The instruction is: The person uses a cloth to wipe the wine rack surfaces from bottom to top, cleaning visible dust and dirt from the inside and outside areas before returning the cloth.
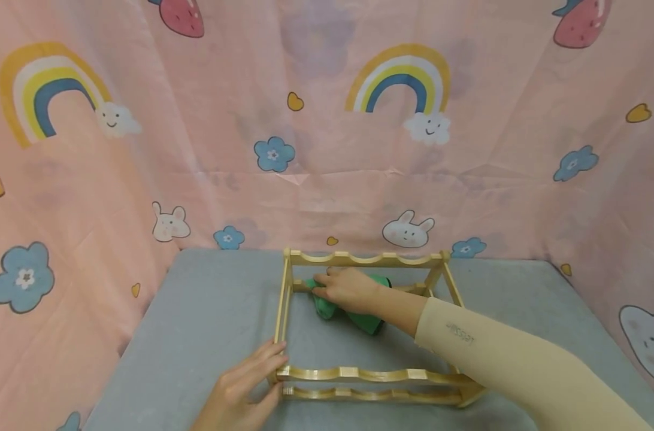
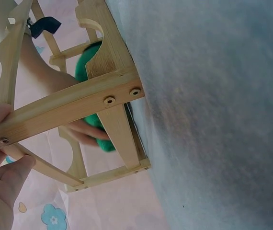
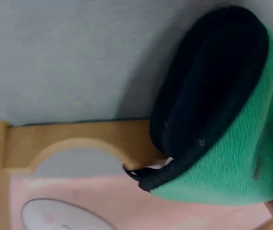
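One wooden rack [image 1: 378,375], left hand [image 1: 246,383] gripping its near-left corner, right hand [image 1: 351,291] grasping one green cloth [image 1: 369,322]

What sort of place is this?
Likely a makeshift indoor recording booth: a pink printed fabric curtain encloses three visible sides of a flat grey tabletop, with a pale scalloped wooden rack resting on it.
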A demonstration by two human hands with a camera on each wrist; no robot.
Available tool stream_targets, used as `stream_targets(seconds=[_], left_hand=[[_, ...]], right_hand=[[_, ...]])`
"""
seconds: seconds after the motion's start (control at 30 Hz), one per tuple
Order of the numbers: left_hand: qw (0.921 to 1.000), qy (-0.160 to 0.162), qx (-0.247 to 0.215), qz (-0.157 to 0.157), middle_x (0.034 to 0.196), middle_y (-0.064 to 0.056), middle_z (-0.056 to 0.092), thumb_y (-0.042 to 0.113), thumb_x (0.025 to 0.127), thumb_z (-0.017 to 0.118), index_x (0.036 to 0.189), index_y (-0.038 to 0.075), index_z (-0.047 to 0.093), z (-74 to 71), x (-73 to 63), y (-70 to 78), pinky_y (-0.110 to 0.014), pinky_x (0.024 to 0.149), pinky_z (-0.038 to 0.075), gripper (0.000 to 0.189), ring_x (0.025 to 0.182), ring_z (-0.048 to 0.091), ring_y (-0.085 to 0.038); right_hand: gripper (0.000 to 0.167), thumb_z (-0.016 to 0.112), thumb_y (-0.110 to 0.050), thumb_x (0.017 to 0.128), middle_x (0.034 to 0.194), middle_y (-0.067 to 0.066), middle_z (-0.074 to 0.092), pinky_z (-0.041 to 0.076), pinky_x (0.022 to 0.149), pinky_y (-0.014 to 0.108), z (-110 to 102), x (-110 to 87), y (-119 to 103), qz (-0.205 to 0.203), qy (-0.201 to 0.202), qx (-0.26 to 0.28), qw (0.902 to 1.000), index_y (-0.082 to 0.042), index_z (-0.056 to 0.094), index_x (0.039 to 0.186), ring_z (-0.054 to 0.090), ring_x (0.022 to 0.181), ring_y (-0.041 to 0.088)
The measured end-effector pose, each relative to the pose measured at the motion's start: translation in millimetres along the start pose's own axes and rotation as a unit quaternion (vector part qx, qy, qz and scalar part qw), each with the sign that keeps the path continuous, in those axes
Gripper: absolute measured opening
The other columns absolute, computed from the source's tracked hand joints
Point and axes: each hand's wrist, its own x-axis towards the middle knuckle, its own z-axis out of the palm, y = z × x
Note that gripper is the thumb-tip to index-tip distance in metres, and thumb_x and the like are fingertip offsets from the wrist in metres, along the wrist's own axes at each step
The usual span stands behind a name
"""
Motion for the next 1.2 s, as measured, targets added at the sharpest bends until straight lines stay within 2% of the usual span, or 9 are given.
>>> stream_targets(seconds=[0.17, 0.33, 0.43, 0.6, 0.67, 0.77, 0.83, 0.9, 1.2], left_hand=[[0.9999, 0.005, -0.003, 0.010, 0.142, -0.014, 0.064, 0.016, 0.102, 0.070, 0.135, 0.009, 0.068, 0.6, 1.1, -0.5, -0.018, 0.103, 0.051, 0.034, 0.131, 0.062, -0.031], [0.9998, 0.011, -0.006, 0.014, 0.142, -0.014, 0.064, 0.020, 0.104, 0.065, 0.134, 0.008, 0.069, 0.9, 2.7, 0.0, -0.018, 0.102, 0.051, 0.032, 0.135, 0.059, -0.025], [0.9999, 0.009, -0.004, 0.010, 0.142, -0.015, 0.064, 0.007, 0.096, 0.076, 0.134, 0.008, 0.068, -0.2, 3.1, 0.8, -0.018, 0.101, 0.052, 0.038, 0.132, 0.061, -0.029], [1.0000, 0.002, 0.007, -0.003, 0.142, -0.014, 0.064, -0.017, 0.067, 0.086, 0.135, 0.010, 0.068, -1.2, 2.1, 2.4, -0.018, 0.098, 0.054, 0.076, 0.127, 0.064, -0.035], [1.0000, 0.004, 0.008, 0.001, 0.143, -0.014, 0.064, -0.018, 0.065, 0.086, 0.136, 0.009, 0.068, -0.5, 1.1, 1.7, -0.019, 0.098, 0.054, 0.079, 0.128, 0.064, -0.035], [0.9999, 0.010, 0.006, 0.011, 0.143, -0.014, 0.064, -0.002, 0.085, 0.084, 0.137, 0.008, 0.067, 0.5, -0.1, 0.2, -0.019, 0.098, 0.054, 0.055, 0.128, 0.064, -0.034], [0.9998, 0.013, 0.003, 0.013, 0.143, -0.014, 0.063, 0.012, 0.098, 0.074, 0.137, 0.007, 0.067, 1.1, -0.6, -0.9, -0.019, 0.099, 0.053, 0.039, 0.129, 0.063, -0.033], [0.9998, 0.015, 0.003, 0.011, 0.143, -0.013, 0.064, 0.021, 0.104, 0.064, 0.135, 0.008, 0.068, 1.5, -0.3, -1.1, -0.019, 0.101, 0.052, 0.034, 0.129, 0.063, -0.033], [0.9998, 0.017, 0.004, 0.006, 0.141, -0.013, 0.065, 0.013, 0.100, 0.071, 0.134, 0.009, 0.069, 2.0, -0.1, 0.5, -0.018, 0.101, 0.052, 0.035, 0.127, 0.064, -0.035]], right_hand=[[0.042, 0.073, -0.017, 0.100, 0.148, 0.005, 0.059, 0.058, 0.075, 0.023, 4, 13.7, -7, -0.016, -0.015, -0.032, 0.9992, -0.021, 0.068, 0.141, 0.066, 0.107, 0.017], [0.045, 0.072, -0.017, 0.101, 0.153, 0.005, 0.055, 0.058, 0.077, 0.025, 6, 15.1, -8, -0.016, -0.030, -0.029, 0.9990, -0.022, 0.065, 0.145, 0.065, 0.108, 0.018], [0.043, 0.073, -0.016, 0.100, 0.151, 0.005, 0.057, 0.058, 0.079, 0.025, 4, 9.7, -5, -0.010, -0.031, -0.024, 0.9992, -0.020, 0.067, 0.142, 0.066, 0.106, 0.019], [0.030, 0.075, -0.015, 0.098, 0.135, 0.005, 0.066, 0.056, 0.070, 0.025, 3, -5.5, 2, -0.008, -0.021, -0.023, 0.9995, -0.018, 0.076, 0.127, 0.065, 0.095, 0.019], [0.025, 0.076, -0.014, 0.097, 0.129, 0.005, 0.067, 0.055, 0.066, 0.025, 4, -11.8, 5, -0.007, -0.019, -0.016, 0.9997, -0.017, 0.077, 0.122, 0.064, 0.091, 0.019], [0.023, 0.078, -0.012, 0.095, 0.121, 0.005, 0.067, 0.053, 0.063, 0.025, 5, -20.1, 10, -0.001, -0.019, -0.002, 0.9998, -0.016, 0.078, 0.118, 0.062, 0.087, 0.020], [0.026, 0.080, -0.010, 0.093, 0.119, 0.004, 0.067, 0.053, 0.063, 0.026, 5, -24.2, 12, 0.005, -0.019, 0.009, 0.9998, -0.015, 0.077, 0.117, 0.062, 0.087, 0.020], [0.027, 0.082, -0.009, 0.091, 0.117, 0.004, 0.067, 0.053, 0.063, 0.026, 5, -26.2, 14, 0.009, -0.018, 0.014, 0.9997, -0.015, 0.077, 0.117, 0.062, 0.086, 0.020], [0.027, 0.079, -0.012, 0.094, 0.128, 0.005, 0.069, 0.054, 0.063, 0.023, 3, -16.5, 6, 0.002, -0.008, -0.004, 1.0000, -0.017, 0.078, 0.120, 0.065, 0.091, 0.020]])
